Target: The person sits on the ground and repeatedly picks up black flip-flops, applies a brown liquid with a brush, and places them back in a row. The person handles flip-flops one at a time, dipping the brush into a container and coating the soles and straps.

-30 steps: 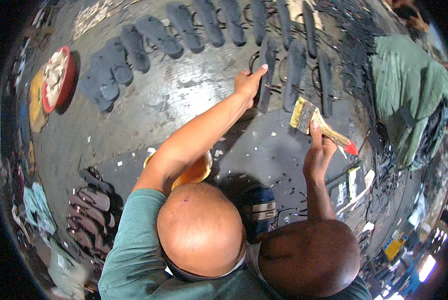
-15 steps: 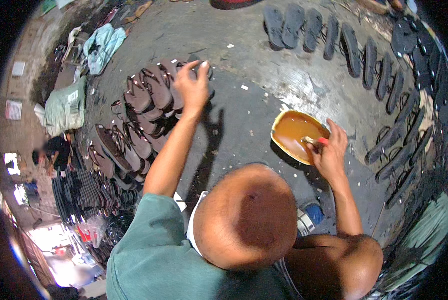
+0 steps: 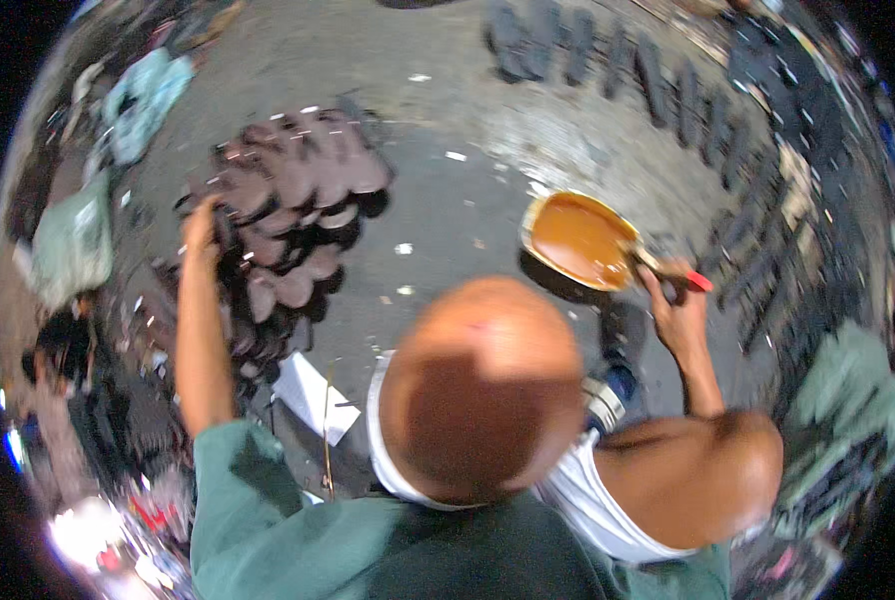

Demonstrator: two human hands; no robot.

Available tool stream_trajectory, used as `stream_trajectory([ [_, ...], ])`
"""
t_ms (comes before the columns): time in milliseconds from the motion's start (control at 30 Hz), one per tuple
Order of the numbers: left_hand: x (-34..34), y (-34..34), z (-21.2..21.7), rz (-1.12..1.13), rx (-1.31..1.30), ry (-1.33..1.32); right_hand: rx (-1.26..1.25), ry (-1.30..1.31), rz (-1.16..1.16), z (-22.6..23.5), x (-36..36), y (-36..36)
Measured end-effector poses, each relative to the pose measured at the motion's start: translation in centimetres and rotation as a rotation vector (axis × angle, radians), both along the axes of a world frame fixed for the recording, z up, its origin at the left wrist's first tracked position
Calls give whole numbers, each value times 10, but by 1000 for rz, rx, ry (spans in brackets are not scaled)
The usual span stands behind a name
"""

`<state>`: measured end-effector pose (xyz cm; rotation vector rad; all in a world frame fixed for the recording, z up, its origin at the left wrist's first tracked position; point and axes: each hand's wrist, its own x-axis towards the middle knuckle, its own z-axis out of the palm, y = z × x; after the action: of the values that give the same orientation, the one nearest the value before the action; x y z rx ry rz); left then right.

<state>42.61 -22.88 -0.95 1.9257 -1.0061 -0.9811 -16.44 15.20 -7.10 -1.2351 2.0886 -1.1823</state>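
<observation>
My right hand (image 3: 680,310) grips a brush (image 3: 701,282) with a red-ended handle. Its other end reaches into a pale-rimmed bowl (image 3: 530,228) of thick amber-brown liquid (image 3: 578,240), at the near right side of the bowl. On the left, my left hand (image 3: 201,232) is at the edge of a cluster of brown thong sandals (image 3: 318,165), beside a dark strap or sandal. Motion blur hides its fingers, so whether it holds a sandal cannot be told.
Dark sandals or soles (image 3: 653,85) stand in a curved row at the far right. A green cloth or sack (image 3: 843,400) lies at the right. White paper (image 3: 313,398) lies beside my knee (image 3: 483,390). Another person (image 3: 93,380) is at the far left.
My left hand has moved left and nearer from the far end of the sandals to their left edge. The brush handle now leans further right. The whole view has shifted.
</observation>
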Motion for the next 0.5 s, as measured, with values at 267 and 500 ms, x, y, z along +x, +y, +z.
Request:
stream_trajectory([
  [267,-89,76,4,-358,-800,-433,311,505,153,6,-3,40],
  [500,-209,160,-167,-1094,-288,-349,195,431,100,-1,9,42],
])
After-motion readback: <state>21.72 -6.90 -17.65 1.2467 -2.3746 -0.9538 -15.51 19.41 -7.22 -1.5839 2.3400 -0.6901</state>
